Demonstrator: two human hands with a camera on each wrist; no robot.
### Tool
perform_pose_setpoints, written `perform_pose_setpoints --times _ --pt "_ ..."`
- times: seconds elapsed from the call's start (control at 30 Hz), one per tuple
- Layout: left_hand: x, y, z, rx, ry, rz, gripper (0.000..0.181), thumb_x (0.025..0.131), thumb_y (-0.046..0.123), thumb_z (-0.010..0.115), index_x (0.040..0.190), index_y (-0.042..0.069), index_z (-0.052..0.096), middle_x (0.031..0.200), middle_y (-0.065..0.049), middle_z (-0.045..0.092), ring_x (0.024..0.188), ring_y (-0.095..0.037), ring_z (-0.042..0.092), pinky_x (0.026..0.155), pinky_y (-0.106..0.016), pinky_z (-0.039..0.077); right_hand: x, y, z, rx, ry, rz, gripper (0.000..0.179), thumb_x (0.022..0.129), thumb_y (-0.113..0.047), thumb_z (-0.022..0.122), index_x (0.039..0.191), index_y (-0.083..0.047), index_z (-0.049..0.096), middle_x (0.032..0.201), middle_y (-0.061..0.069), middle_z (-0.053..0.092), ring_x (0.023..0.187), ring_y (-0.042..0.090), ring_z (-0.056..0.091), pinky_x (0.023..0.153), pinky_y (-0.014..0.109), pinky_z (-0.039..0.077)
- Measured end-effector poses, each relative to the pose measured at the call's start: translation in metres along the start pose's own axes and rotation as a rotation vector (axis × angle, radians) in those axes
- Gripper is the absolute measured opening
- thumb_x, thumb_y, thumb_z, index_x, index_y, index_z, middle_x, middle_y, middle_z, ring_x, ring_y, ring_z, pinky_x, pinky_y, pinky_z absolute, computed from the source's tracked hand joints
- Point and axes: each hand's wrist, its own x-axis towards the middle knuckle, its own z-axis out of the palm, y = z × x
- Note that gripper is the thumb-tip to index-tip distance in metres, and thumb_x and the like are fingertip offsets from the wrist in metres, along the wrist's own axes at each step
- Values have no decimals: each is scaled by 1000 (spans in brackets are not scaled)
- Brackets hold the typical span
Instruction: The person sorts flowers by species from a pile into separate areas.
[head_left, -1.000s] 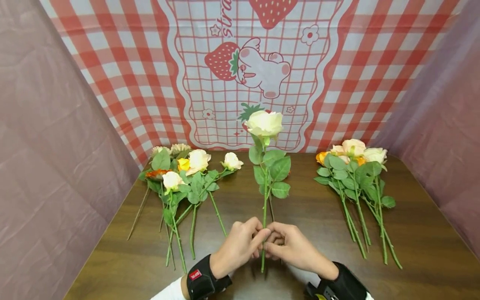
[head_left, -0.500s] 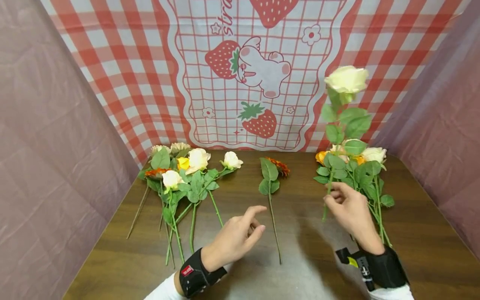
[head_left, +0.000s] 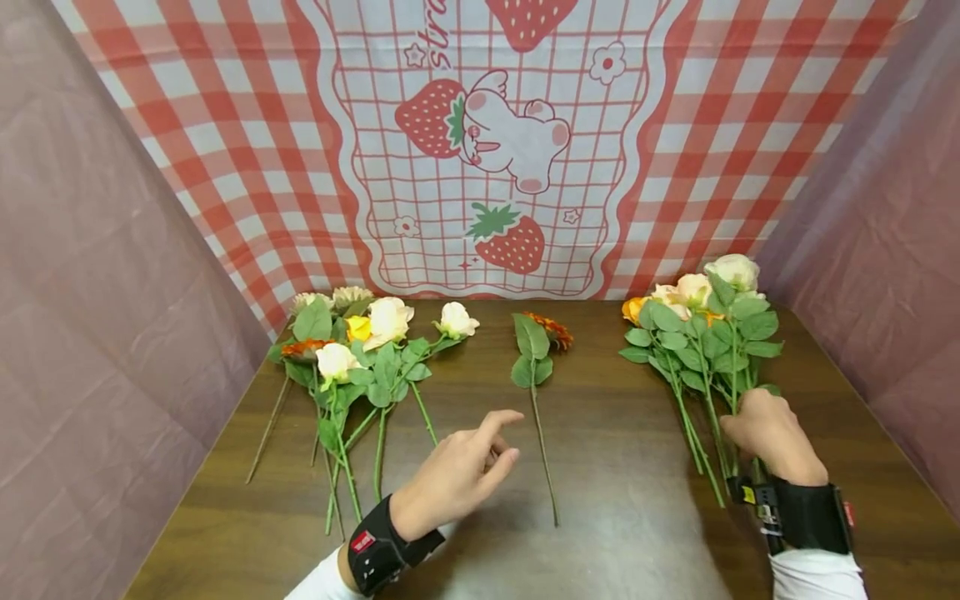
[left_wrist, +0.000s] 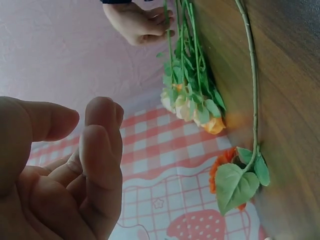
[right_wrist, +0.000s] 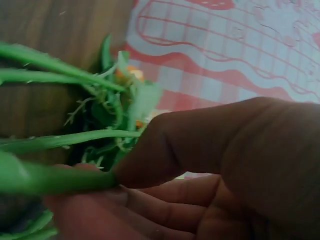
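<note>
My right hand (head_left: 776, 435) pinches the stem of a white rose (head_left: 733, 272) over the right-hand bunch of roses (head_left: 678, 333). In the right wrist view, thumb and fingers close on the thick green stem (right_wrist: 60, 179), with other stems alongside. The rose's leaves overlap the bunch; whether its stem touches the table is hidden. My left hand (head_left: 459, 468) holds nothing. Its fingers are loosely bent, the index extended, just left of a single orange flower (head_left: 555, 331) that lies on the table, its brown stem pointing toward me.
A loose pile of flowers lies on the left of the wooden table (head_left: 600, 533), with white roses (head_left: 390, 320), a yellow bloom (head_left: 358, 328) and an orange one (head_left: 306, 348). A strawberry-print checked cloth (head_left: 517, 175) hangs behind, with plain curtains at both sides.
The right hand has carried the white rose from the middle to the right and lowered it onto the right-hand bunch. The left hand has let go of the stem and stayed near the middle.
</note>
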Motion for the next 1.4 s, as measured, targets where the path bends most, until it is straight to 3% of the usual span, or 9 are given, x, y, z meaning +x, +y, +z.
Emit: perform_pose_setpoints --times 0.43,0.57,0.7,0.8,0.9,1.03,1.2,1.3,1.4 --pt "0 -5 -6 61 -49 11 36 90 18 55 123 9 45 73 6 67 51 6 45 44 -14 41 -4 2 4 -57 -160 66 27 81 -12 52 54 -6 53 43 2 50 41 20 50 45 36 42" --pt "-1 -7 -9 87 -73 -1 34 91 19 55 122 10 46 74 7 67 53 5 46 45 -15 42 -4 1 5 -64 -146 68 28 84 -15 52 56 -6 53 44 3 52 42 20 51 44 36 42" --pt "-1 -9 -12 123 -93 -25 30 91 20 55 118 9 50 71 6 66 53 5 46 44 -16 41 -6 -2 4 -72 -76 48 35 88 -21 47 56 -8 51 48 4 51 44 22 49 43 37 40" --pt "-2 -12 -18 167 -88 -78 21 91 21 55 109 10 56 68 6 63 52 3 47 42 -19 42 -7 -10 3 -80 42 -8 38 90 -25 45 54 -12 44 49 1 42 45 19 42 41 35 33" --pt "-3 -21 -23 229 -69 -165 13 90 23 55 98 14 59 66 8 61 53 -1 49 44 -26 46 -7 -26 4 -65 175 -120 35 91 -24 45 58 -14 43 52 0 38 45 17 37 41 32 28" --pt "-5 -40 -21 359 -63 -297 13 88 24 57 83 12 57 62 -1 62 52 -15 55 44 -37 48 -8 -58 16 -31 287 -288 24 91 -19 51 69 -10 57 54 1 46 44 15 38 41 31 29" --pt "-12 -69 -14 591 -26 -424 21 79 20 64 68 4 55 57 -14 61 45 -29 56 36 -43 46 -13 -93 43 -11 260 -410 12 89 -16 56 86 -8 64 62 0 53 48 11 40 45 30 33" --pt "-15 -83 -22 685 44 -492 15 79 12 61 70 1 55 55 -17 62 44 -32 56 34 -44 46 -16 -107 56 3 214 -463 9 88 -15 57 86 -11 65 64 -3 56 48 8 42 46 29 36" --pt "-17 -94 -36 705 75 -597 8 79 4 57 73 -1 57 59 -20 63 49 -36 58 38 -48 48 -19 -115 63 14 187 -508 8 87 -14 59 84 -13 66 63 -6 57 48 5 43 46 28 38"
